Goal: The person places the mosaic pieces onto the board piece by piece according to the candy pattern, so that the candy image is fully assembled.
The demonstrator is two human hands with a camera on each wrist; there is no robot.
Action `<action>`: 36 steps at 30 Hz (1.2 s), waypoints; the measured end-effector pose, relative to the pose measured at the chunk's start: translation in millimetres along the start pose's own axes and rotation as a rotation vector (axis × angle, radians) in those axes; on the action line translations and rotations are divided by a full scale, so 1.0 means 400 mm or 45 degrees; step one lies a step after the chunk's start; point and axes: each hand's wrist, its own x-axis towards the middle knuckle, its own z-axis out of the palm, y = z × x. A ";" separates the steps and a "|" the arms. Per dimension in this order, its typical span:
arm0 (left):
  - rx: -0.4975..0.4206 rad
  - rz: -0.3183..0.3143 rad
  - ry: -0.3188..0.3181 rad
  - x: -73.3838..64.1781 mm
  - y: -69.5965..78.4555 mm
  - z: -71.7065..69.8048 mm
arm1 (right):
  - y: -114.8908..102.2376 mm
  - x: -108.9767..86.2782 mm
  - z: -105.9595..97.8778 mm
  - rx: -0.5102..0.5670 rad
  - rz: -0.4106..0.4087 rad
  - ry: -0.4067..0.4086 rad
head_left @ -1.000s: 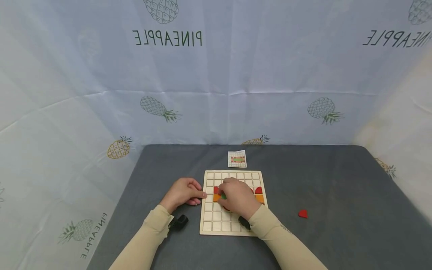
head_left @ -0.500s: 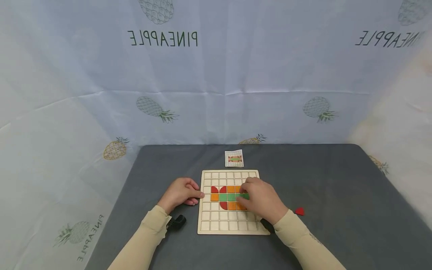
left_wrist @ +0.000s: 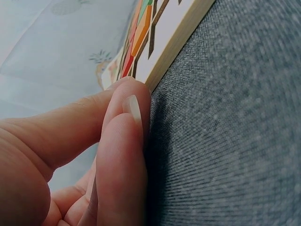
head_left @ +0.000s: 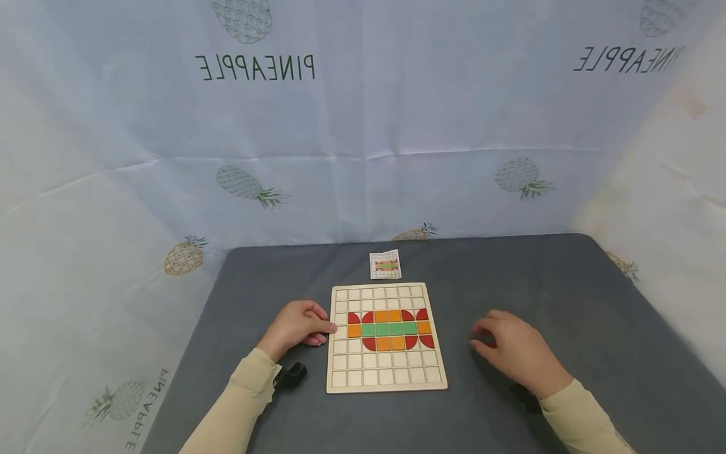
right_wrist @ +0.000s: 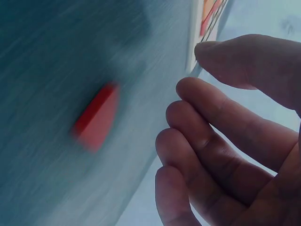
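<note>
A wooden grid board (head_left: 386,376) lies flat on the dark grey tabletop. Set into its middle are red quarter-round tiles (head_left: 368,344), orange square tiles (head_left: 389,344) and green square tiles (head_left: 389,329). My left hand (head_left: 297,325) pinches the board's left edge between thumb and fingertips, the other fingers curled. Off to the right of the board, my right hand (head_left: 518,350) is over the table with nothing in it, fingers loosely bent and thumb apart. Below those fingers a loose red tile (right_wrist: 98,117) rests on the cloth, blurred; the hand hides it in the head view.
Just behind the board is a small paper card (head_left: 385,265) printed with a coloured grid pattern. A pale curtain (head_left: 363,189) with pineapple prints hangs at the table's far edge and sides.
My right hand has left the tiles on the board and moved right, to the loose red tile. More tiles now show on the board's right side. The left hand keeps its place.
</note>
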 end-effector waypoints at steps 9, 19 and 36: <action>0.003 -0.012 0.000 0.002 -0.003 -0.002 | 0.084 -0.049 -0.016 0.031 -0.007 -0.044; 0.019 -0.026 0.007 0.002 -0.005 -0.002 | 0.107 -0.064 -0.020 0.046 0.032 -0.142; 0.024 -0.039 0.016 0.006 -0.001 -0.002 | 0.071 -0.044 0.011 0.023 -0.061 -0.032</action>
